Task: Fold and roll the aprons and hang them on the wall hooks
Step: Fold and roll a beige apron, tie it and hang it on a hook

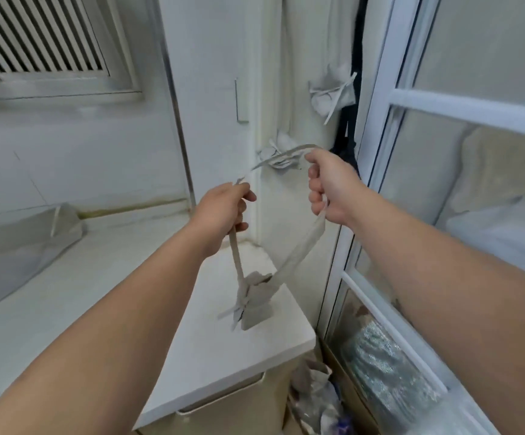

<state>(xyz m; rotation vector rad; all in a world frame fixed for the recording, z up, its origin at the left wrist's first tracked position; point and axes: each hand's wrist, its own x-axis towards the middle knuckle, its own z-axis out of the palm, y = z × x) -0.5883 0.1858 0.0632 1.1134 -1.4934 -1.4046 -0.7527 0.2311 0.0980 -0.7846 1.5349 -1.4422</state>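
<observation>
1. fingers of the left hand and right hand were curled round the strap, pulling it apart into a loop, likely to slip over a hook.
2. the rolled apron dangled beneath, over the counter near its right edge.
3. tied aprons hung on the wall beyond, and a loose apron lay at the counter's left edge.

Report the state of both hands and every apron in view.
left hand: grips one side of the strap.
right hand: grips the other side of the strap.
rolled apron: tied, dangling from the strap, not yet hung.
upper wall apron: rolled, hung up.
lower wall apron: rolled, hung up.
counter apron: unrolled, lying on the counter.
</observation>
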